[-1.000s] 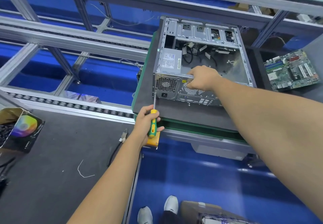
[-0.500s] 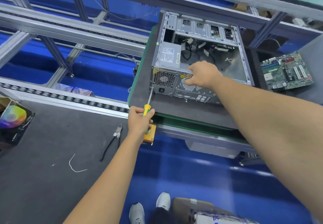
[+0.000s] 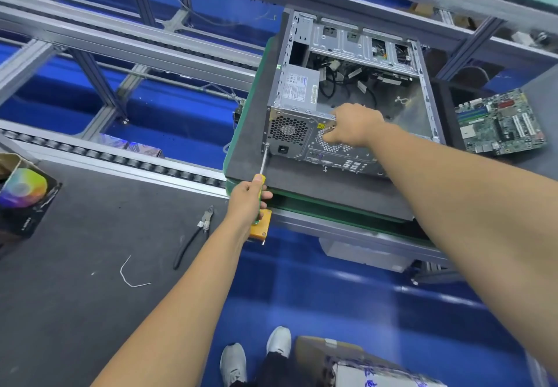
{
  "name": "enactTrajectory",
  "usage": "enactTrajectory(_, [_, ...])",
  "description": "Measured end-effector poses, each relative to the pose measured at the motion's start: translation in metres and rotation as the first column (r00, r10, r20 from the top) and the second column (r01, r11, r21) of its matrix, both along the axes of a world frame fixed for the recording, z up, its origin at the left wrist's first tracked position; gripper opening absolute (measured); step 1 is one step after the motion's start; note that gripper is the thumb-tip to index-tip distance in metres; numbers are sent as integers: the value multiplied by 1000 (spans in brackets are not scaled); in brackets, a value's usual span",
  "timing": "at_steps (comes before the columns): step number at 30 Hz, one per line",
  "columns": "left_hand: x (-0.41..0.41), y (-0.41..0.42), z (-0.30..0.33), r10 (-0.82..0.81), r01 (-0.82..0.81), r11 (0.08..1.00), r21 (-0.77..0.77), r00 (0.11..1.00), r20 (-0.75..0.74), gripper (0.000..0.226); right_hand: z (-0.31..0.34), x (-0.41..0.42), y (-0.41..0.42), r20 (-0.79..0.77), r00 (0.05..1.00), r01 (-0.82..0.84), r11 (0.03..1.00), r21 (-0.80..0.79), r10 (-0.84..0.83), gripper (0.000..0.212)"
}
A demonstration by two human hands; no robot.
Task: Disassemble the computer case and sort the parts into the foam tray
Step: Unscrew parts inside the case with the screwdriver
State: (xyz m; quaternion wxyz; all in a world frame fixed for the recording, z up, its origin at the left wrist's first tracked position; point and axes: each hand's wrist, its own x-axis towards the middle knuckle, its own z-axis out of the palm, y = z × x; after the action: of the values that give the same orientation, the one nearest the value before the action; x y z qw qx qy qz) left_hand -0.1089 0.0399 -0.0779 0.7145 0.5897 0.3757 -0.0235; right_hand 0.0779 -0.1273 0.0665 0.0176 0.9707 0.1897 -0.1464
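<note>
Left hand (image 3: 246, 197) clamps the screwdriver (image 3: 262, 167), tip at the case (image 3: 347, 99) rear's seven o'clock corner; right hand (image 3: 351, 128) grips its top rim. Stiff, heavy steel, sharp edges likely.

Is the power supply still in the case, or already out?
Still in. The power supply sits in the case corner, and the left hand holds a screwdriver at its rear panel. The right hand grips the case edge.

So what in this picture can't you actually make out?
- Head view: the right hand covers the part of the computer case rear panel it rests on.
- The screwdriver tip at the panel's corner is too small to show a screw.
- The left hand hides most of the handle.
- No foam tray is identifiable.
</note>
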Motion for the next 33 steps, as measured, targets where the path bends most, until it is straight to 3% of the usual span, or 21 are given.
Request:
enactTrajectory(12, [-4, 5, -3, 35, -35, 999, 3, 997, 65, 38, 2, 2, 1, -32, 999, -1, 1000, -4, 1, 30])
enactTrajectory(15, [-5, 1, 3, 10, -10, 1000, 14, 999, 38, 34, 2, 2, 1, -38, 999, 10, 1000, -7, -10, 28])
enactTrajectory(20, [-2, 1, 4, -4, 4, 1000, -4, 1000, -9, 46, 3, 2, 2, -38, 999, 24, 1000, -8, -24, 30])
enactTrajectory(33, [-1, 2, 3, 6, -8, 999, 37, 999, 38, 33, 1, 1, 3, -12, 999, 40, 999, -7, -40, 25])
